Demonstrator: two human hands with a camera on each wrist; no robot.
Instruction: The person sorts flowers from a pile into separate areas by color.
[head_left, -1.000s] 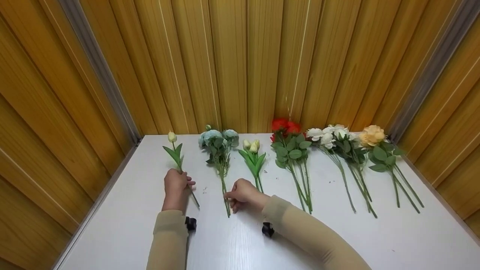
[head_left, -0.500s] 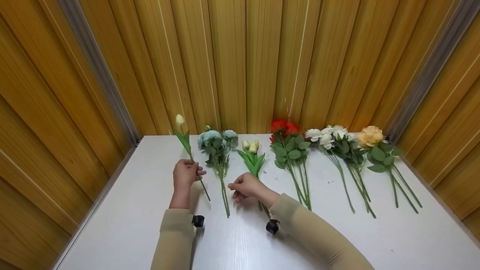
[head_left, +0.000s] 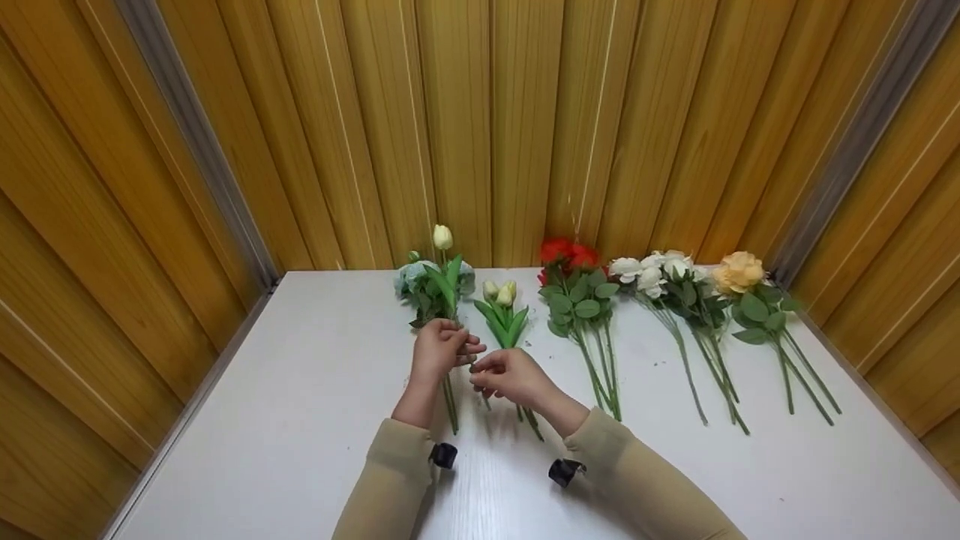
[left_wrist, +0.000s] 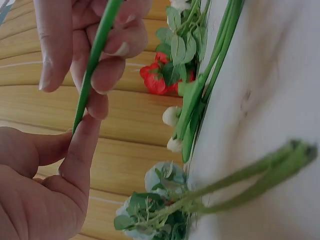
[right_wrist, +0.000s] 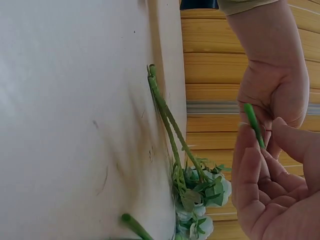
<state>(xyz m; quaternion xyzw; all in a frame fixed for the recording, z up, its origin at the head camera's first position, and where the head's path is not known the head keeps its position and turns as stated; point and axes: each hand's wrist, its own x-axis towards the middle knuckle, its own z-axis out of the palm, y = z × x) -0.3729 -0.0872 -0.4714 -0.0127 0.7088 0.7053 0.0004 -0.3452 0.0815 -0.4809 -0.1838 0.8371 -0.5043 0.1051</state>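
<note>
My left hand (head_left: 442,352) holds a single pale yellow tulip (head_left: 442,238) by its green stem, bloom upward, above the table. In the left wrist view the stem (left_wrist: 95,65) runs from the left thumb and finger up to the other hand. My right hand (head_left: 517,375) meets the left one, its fingers curled about the lower stem; a small gap shows at the thumb. Behind the raised tulip lie light blue flowers (head_left: 411,279), partly covered. Two more pale tulips (head_left: 506,292) lie just beyond the right hand, their stems partly hidden by it.
On the white table (head_left: 300,420), red flowers (head_left: 570,253), white flowers (head_left: 651,274) and a peach flower (head_left: 739,271) lie in a row to the right, stems toward me. Wood-look panels (head_left: 517,135) rise behind the table.
My left hand has lifted the single tulip from the far left and carried it right, in front of the blue flowers. The right hand has moved off the table and now meets its stem.
</note>
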